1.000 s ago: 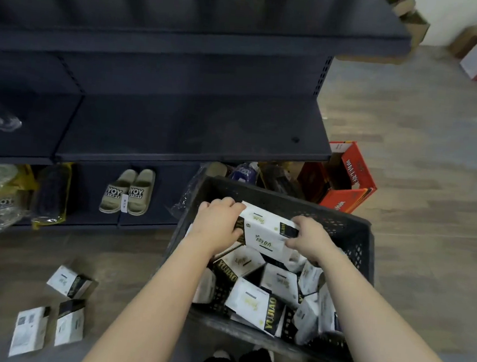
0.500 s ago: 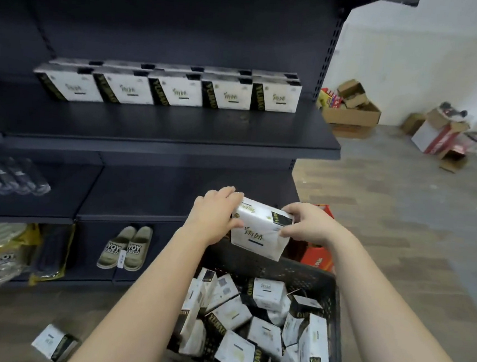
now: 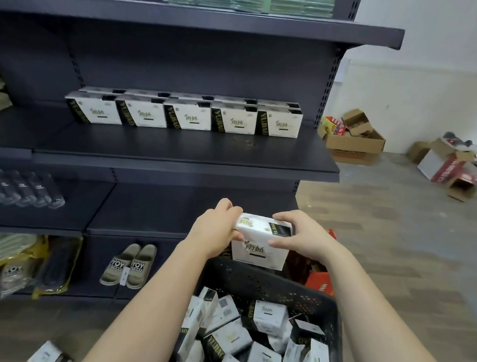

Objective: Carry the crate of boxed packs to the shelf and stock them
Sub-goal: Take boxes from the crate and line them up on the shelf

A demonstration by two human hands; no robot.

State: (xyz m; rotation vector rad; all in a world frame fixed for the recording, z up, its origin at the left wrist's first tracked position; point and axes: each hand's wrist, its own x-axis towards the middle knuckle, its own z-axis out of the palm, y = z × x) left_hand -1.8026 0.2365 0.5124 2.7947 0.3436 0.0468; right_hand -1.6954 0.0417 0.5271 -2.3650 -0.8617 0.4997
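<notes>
A white and black boxed pack (image 3: 260, 245) is held above the far edge of the black perforated crate (image 3: 265, 287). My left hand (image 3: 216, 226) grips its left side and my right hand (image 3: 301, 235) grips its right top corner. Several more boxed packs (image 3: 246, 343) lie jumbled inside the crate on the floor. On the middle shelf (image 3: 188, 150) a row of the same boxed packs (image 3: 185, 115) stands along the back, with bare shelf in front of them.
Slippers (image 3: 129, 265) and bagged goods (image 3: 16, 265) fill the bottom shelf. Wrapped bottles (image 3: 14, 188) lie on the left shelf. A loose pack (image 3: 49, 354) lies on the floor at the left. A red carton (image 3: 320, 283) stands behind the crate. Cardboard boxes (image 3: 353, 139) sit by the far wall.
Both hands lifted one pack out of the crate and raised it above the crate's far edge. My view tilted up from the crate to the shelves.
</notes>
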